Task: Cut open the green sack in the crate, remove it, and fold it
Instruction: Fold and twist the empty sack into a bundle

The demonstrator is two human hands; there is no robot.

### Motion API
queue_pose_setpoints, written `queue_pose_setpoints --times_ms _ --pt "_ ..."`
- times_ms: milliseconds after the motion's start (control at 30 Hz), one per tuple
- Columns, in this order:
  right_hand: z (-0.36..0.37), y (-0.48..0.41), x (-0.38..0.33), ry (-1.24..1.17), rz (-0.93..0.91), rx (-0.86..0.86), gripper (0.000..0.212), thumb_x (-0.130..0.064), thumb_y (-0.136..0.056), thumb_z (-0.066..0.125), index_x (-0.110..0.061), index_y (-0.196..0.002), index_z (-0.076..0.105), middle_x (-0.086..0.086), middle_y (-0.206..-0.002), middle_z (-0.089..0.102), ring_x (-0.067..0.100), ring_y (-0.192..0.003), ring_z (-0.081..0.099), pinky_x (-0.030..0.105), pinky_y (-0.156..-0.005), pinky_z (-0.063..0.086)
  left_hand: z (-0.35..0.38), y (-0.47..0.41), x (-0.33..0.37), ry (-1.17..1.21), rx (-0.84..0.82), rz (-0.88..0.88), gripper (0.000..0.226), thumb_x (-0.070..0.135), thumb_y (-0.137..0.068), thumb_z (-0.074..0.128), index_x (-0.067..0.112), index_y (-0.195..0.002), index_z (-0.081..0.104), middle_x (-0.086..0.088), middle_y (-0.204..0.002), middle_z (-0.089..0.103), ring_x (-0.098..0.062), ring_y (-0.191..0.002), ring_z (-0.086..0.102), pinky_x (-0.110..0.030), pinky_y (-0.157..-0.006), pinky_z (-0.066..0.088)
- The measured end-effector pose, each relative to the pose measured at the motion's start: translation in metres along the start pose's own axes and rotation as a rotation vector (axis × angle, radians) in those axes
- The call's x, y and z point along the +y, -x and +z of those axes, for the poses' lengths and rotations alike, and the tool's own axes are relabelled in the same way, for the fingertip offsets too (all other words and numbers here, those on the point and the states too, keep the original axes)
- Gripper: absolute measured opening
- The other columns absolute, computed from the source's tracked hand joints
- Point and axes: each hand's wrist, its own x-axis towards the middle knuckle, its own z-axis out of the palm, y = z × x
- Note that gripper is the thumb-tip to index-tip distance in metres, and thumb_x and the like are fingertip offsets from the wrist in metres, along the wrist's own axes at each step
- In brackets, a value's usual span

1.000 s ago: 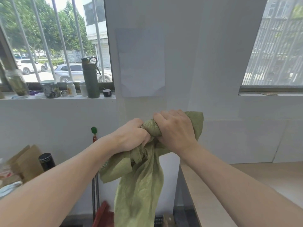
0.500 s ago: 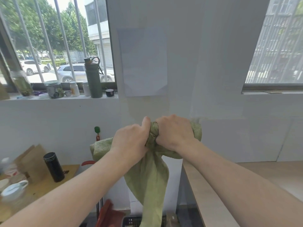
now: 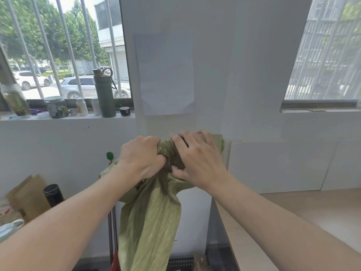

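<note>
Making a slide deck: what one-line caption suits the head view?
Left hand and right hand grip the bunched green sack in mid-air, its length hanging down.

Crumpled green sack (image 3: 150, 222), bunched, hanging

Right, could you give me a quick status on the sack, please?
Left hand grips bunched green sack. Right hand cups it loosely. Tail hangs free, nothing blocking.
</note>
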Motion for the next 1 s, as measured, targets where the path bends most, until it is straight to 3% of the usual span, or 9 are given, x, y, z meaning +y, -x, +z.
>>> queue_pose_setpoints --times_ms 133,233,333,433,600,700,767,867,1000 --pt "0.000 0.001 0.002 0.010 0.017 0.008 0.097 -0.058 -0.061 0.078 -0.009 -0.141 0.051 0.007 -0.124 0.060 0.029 -0.116 0.056 0.044 -0.105 0.037 -0.008 -0.005 0.002 0.280 -0.088 -0.102 0.008 0.018 -0.068 0.058 0.010 -0.064 0.058 -0.006 -0.066 0.065 -0.031 -0.063 0.061 -0.037 -0.056 0.048" --pt "0.000 -0.005 0.004 0.041 0.075 0.058 0.072 -0.042 -0.056 0.087 -0.011 -0.116 0.060 0.007 -0.103 0.062 0.030 -0.093 0.058 0.040 -0.088 0.041 -0.015 -0.005 0.008 0.533 -0.263 -0.126 0.009 0.010 -0.054 0.060 0.009 -0.052 0.051 -0.005 -0.054 0.052 -0.025 -0.053 0.046 -0.039 -0.054 0.043" --pt "0.000 -0.011 0.007 0.078 0.083 0.125 0.034 -0.006 -0.061 0.079 -0.014 -0.087 0.059 0.005 -0.075 0.058 0.030 -0.068 0.054 0.039 -0.066 0.039 -0.020 0.002 0.017 0.704 -0.411 -0.089 0.020 -0.005 -0.056 0.057 0.009 -0.052 0.042 -0.005 -0.055 0.036 -0.020 -0.055 0.031 -0.034 -0.052 0.027" --pt "-0.003 -0.016 0.010 0.002 0.061 0.103 0.031 0.003 -0.053 0.074 -0.016 -0.064 0.052 0.003 -0.054 0.053 0.027 -0.049 0.050 0.032 -0.054 0.033 -0.021 0.008 0.019 0.771 -0.489 -0.046 0.028 -0.005 -0.059 0.057 0.014 -0.051 0.038 -0.002 -0.055 0.032 -0.017 -0.051 0.027 -0.029 -0.049 0.022" --pt "-0.011 -0.019 0.010 -0.014 0.041 -0.090 0.025 -0.015 -0.059 0.076 -0.020 -0.055 0.052 0.001 -0.049 0.054 0.025 -0.040 0.042 0.024 -0.048 0.028 -0.018 0.008 0.014 0.528 -0.503 0.027 0.020 0.021 -0.065 0.066 0.015 -0.065 0.047 0.001 -0.060 0.049 -0.021 -0.055 0.047 -0.033 -0.055 0.038" --pt "-0.011 -0.016 0.012 0.020 0.095 -0.240 0.022 -0.024 -0.080 0.059 -0.021 -0.064 0.045 -0.003 -0.061 0.052 0.026 -0.054 0.050 0.028 -0.052 0.036 -0.021 0.015 0.015 0.272 -0.364 0.140 0.042 0.045 -0.067 0.075 0.020 -0.093 0.052 0.003 -0.079 0.066 -0.021 -0.073 0.065 -0.042 -0.065 0.056" --pt "-0.011 -0.016 0.012 -0.006 0.142 -0.240 0.025 -0.026 -0.082 0.057 -0.021 -0.063 0.043 -0.004 -0.060 0.049 0.023 -0.050 0.048 0.027 -0.049 0.031 -0.018 0.022 0.021 -0.028 -0.228 0.222 0.065 0.056 -0.067 0.078 0.024 -0.110 0.042 0.003 -0.088 0.063 -0.022 -0.080 0.064 -0.040 -0.065 0.055" --pt "-0.013 -0.020 0.009 -0.030 0.174 -0.261 0.025 -0.024 -0.083 0.057 -0.020 -0.062 0.044 -0.004 -0.058 0.048 0.015 -0.046 0.041 0.025 -0.045 0.023 -0.001 0.029 0.030 -0.289 -0.071 0.228 0.073 0.052 -0.074 0.081 0.022 -0.121 0.035 -0.001 -0.102 0.057 -0.026 -0.091 0.061 -0.035 -0.068 0.045" --pt "-0.016 -0.018 0.005 -0.075 0.159 -0.379 0.011 -0.020 -0.078 0.059 -0.020 -0.070 0.052 -0.002 -0.063 0.053 0.017 -0.050 0.046 0.026 -0.047 0.028 0.010 0.029 0.027 -0.338 -0.016 0.193 0.035 0.024 -0.087 0.062 0.020 -0.101 0.030 0.004 -0.072 0.046 -0.029 -0.063 0.052 -0.035 -0.055 0.038"
